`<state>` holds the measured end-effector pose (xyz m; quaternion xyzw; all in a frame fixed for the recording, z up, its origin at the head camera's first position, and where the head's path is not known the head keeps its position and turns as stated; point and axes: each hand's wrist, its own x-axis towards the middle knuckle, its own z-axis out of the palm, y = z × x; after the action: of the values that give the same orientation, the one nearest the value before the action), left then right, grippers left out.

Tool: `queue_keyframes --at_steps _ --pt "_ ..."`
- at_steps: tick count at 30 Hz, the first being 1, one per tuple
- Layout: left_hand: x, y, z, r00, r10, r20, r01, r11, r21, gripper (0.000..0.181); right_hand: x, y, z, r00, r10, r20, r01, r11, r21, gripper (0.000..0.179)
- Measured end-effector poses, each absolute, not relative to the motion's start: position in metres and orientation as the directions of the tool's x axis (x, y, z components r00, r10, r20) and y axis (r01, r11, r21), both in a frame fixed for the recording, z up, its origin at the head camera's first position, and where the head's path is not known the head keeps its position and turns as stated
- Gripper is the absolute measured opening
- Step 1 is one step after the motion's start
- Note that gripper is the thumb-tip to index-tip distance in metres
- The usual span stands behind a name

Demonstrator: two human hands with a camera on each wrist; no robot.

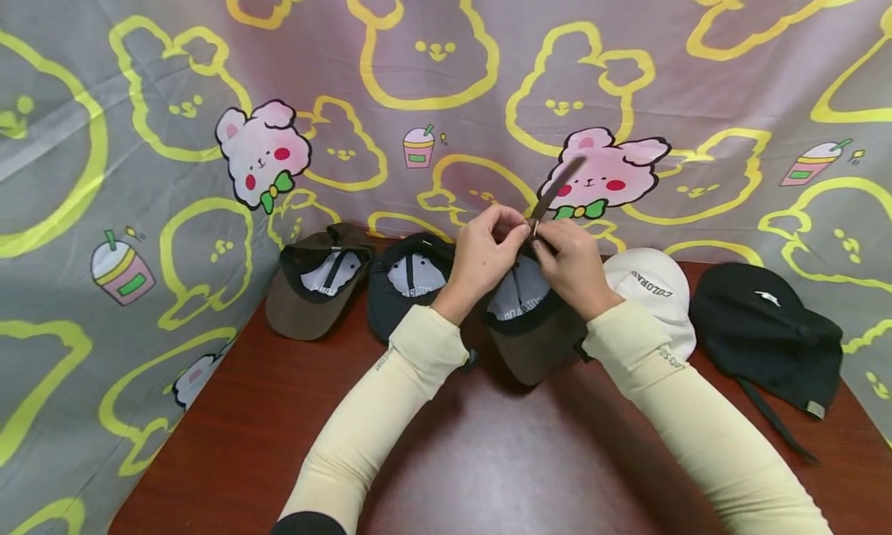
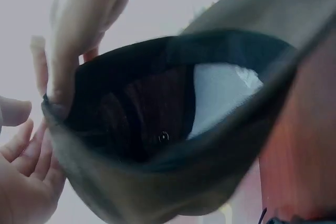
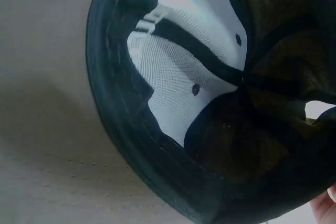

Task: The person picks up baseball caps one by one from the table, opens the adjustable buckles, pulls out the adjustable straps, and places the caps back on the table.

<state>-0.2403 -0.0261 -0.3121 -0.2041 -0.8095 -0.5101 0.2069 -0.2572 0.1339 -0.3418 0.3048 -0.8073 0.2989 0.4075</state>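
Note:
A brown cap (image 1: 533, 345) hangs between both hands, inside facing me and brim down. Its back strap (image 1: 560, 185) sticks up past the fingers, a small metal buckle (image 1: 535, 228) at its base. The left hand (image 1: 484, 250) pinches the strap by the buckle, thumb against forefinger. On the buckle's other side the right hand (image 1: 575, 262) grips the strap between thumb and fingers. In the left wrist view the cap (image 2: 131, 187) gapes sideways. White mesh lining (image 3: 173, 93) and a dark sweatband (image 3: 113, 77) fill much of the right wrist view.
Left on the reddish-brown table (image 1: 230, 434) lie another brown cap (image 1: 300, 310) and a dark navy cap (image 1: 382, 303), insides up. To the right sit a cream cap (image 1: 651, 287) and a black cap (image 1: 759, 326) with a trailing strap. A patterned curtain (image 1: 460, 78) hangs behind.

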Motion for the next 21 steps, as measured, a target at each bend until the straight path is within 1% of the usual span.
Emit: queue_keyframes --at_steps 3,6,9,13,16,21 --pt "-0.237 -0.024 -0.317 -0.782 0.173 0.600 0.598 0.481 0.641 0.016 -0.257 0.135 -0.339 -0.487 -0.223 0.845 -0.718 0.653 -0.242 0.006" --pt "-0.235 -0.023 -0.321 -0.726 0.220 0.652 0.645 0.548 0.533 0.022 -0.257 0.135 -0.336 -0.480 -0.210 0.852 -0.709 0.665 -0.235 0.008" --pt "-0.234 -0.021 -0.323 -0.694 0.225 0.684 0.664 0.567 0.487 0.024 -0.256 0.135 -0.334 -0.483 -0.209 0.850 -0.702 0.673 -0.234 0.010" --pt "-0.234 -0.019 -0.324 -0.670 0.193 0.717 0.663 0.589 0.461 0.022 -0.255 0.136 -0.332 -0.519 -0.243 0.820 -0.684 0.693 -0.228 0.011" --pt "-0.235 -0.019 -0.325 -0.664 0.178 0.726 0.653 0.610 0.448 0.022 -0.254 0.136 -0.333 -0.538 -0.269 0.799 -0.677 0.702 -0.220 0.011" --pt "-0.236 -0.019 -0.327 -0.663 0.184 0.725 0.647 0.629 0.432 0.022 -0.254 0.137 -0.335 -0.526 -0.264 0.809 -0.682 0.699 -0.215 0.010"
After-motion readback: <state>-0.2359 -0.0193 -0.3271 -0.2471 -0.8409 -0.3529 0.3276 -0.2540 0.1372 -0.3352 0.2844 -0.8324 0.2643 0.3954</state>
